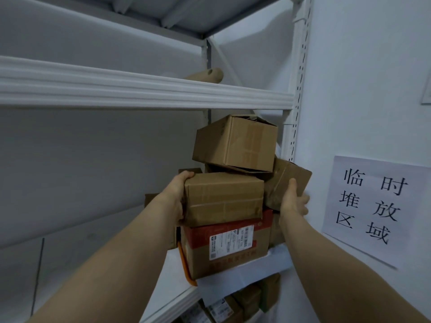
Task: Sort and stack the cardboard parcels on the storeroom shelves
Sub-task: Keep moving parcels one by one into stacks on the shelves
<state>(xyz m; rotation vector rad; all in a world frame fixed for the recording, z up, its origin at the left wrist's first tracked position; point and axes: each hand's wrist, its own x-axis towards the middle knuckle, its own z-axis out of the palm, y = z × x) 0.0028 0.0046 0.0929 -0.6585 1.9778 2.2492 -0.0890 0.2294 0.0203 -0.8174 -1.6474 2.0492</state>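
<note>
A plain taped cardboard parcel [224,197] sits on top of a larger box with red print and a white label [228,243] on the middle shelf [177,271]. My left hand [178,197] grips the plain parcel's left end, fingers curled over its top corner. My right hand [295,201] holds a tilted brown box [289,180] at the right, thumb on its face and fingers round its far side. Another brown box [235,143] lies tilted on top of the pile.
The white shelf beam [140,92] above runs close over the pile. A tan roll [207,74] lies on the upper shelf. A paper sign [370,203] hangs on the right wall. More boxes [245,301] fill the shelf below.
</note>
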